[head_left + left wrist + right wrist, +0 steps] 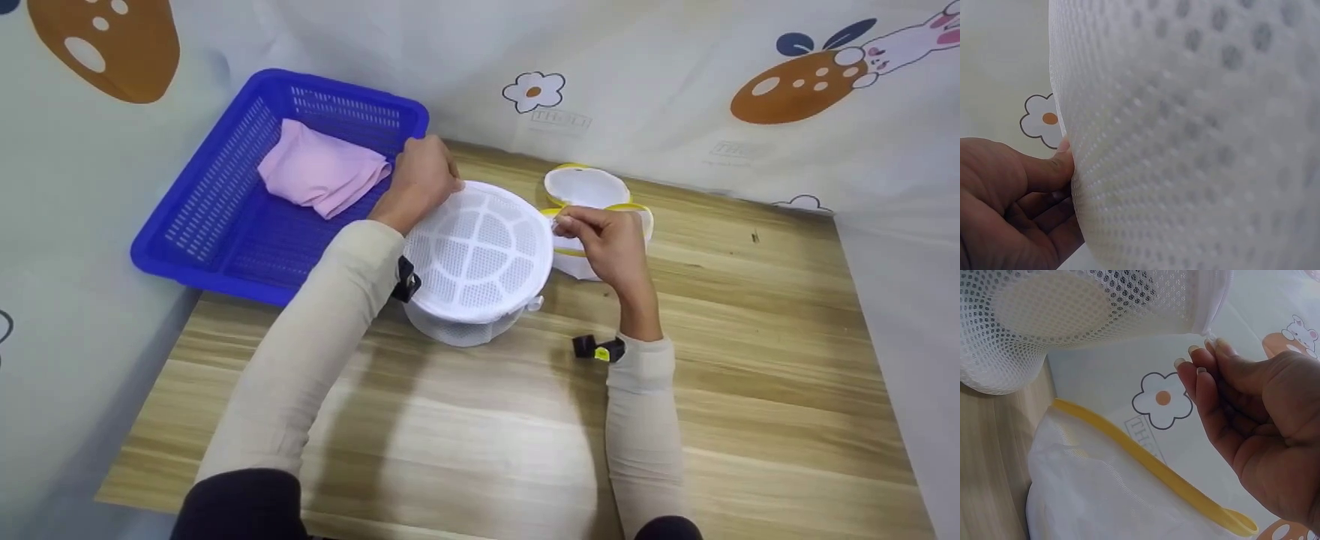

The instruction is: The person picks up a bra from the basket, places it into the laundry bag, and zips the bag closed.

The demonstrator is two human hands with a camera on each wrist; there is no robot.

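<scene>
A round white mesh laundry bag (pixel 476 251) is held tilted over the wooden table, its ribbed circular lid facing the head camera. On its far left edge, my left hand (pixel 424 176) pinches the rim; in the left wrist view the thumb presses the mesh wall (pixel 1185 124) against the curled fingers. My right hand (pixel 615 244) is at the right side of the lid. Seen from the right wrist, its thumb and index finger pinch the small whitish zipper pull (pixel 1210 336) at the bag's edge, the other fingers loosely bent.
A blue plastic basket (pixel 150 262) stands at the back left with a folded pink cloth (pixel 319 172) inside. Behind the right hand sits an open white mesh bag with yellow trim (pixel 1089 489). A patterned sheet (pixel 660 82) hangs along the table's back edge.
</scene>
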